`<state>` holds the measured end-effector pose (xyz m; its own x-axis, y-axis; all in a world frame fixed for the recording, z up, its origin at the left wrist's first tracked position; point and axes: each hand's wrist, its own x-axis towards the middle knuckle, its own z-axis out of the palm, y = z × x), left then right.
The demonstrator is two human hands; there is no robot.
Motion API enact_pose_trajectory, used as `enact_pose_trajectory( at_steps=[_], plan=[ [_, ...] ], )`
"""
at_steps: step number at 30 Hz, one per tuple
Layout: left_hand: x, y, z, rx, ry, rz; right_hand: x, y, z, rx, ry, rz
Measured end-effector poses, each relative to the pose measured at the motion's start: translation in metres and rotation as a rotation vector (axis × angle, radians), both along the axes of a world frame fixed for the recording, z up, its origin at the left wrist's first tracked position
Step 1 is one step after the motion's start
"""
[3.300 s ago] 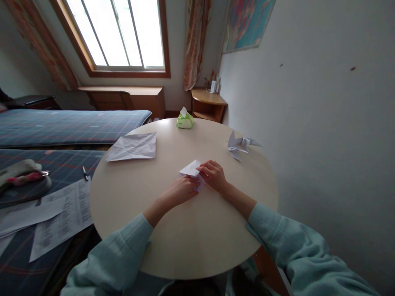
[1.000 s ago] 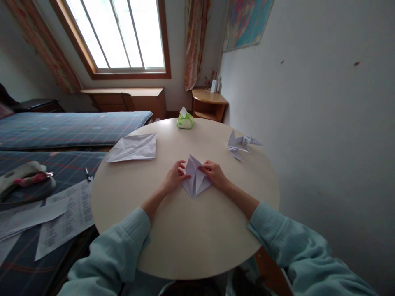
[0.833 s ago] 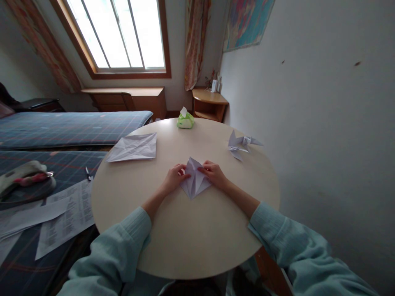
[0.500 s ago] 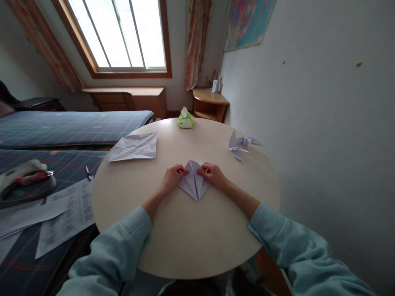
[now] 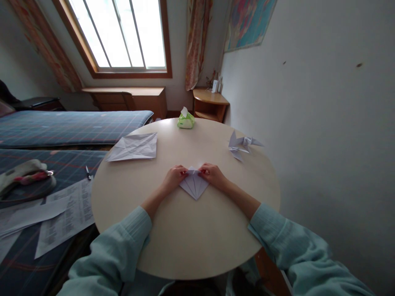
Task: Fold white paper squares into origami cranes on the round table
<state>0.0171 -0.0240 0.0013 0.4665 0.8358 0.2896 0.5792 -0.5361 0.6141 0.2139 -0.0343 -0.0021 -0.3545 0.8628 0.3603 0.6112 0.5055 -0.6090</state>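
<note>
A white folded paper [image 5: 194, 186], kite-shaped with its point toward me, lies flat on the round beige table [image 5: 185, 238]. My left hand [image 5: 173, 177] pinches its upper left corner with curled fingers. My right hand [image 5: 214, 176] pinches the upper right corner the same way. The fingertips of both hands nearly meet over the paper's top edge, where the top flap is folded down.
A creased, unfolded white sheet [image 5: 133, 146] lies at the table's far left. A finished paper crane [image 5: 242, 144] sits at the far right, a green tissue pack [image 5: 185, 119] at the far edge. Beds with printed papers [image 5: 61, 213] and a pen [image 5: 87, 172] stand left.
The paper was turned and spread into a kite shape, then lowered flat. Its upright top point has been folded down, and my hands have closed in at the top edge.
</note>
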Motion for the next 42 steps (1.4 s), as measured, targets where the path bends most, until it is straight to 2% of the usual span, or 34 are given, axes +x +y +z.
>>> enact_pose_trajectory(
  at_steps=[14, 19, 29, 42],
  plan=[
    [0.001, 0.0, -0.001, 0.028, 0.03, 0.013, 0.0, -0.001, 0.003, 0.003, 0.011, 0.0],
    [-0.004, 0.002, 0.002, 0.033, 0.052, -0.026, 0.001, 0.0, 0.002, 0.001, 0.011, -0.021],
    [-0.008, 0.007, -0.005, -0.012, -0.034, 0.067, -0.003, -0.001, 0.003, 0.018, 0.003, -0.167],
    [-0.01, 0.004, 0.004, 0.02, 0.034, -0.038, 0.003, 0.001, 0.003, -0.025, 0.012, -0.011]
  ],
)
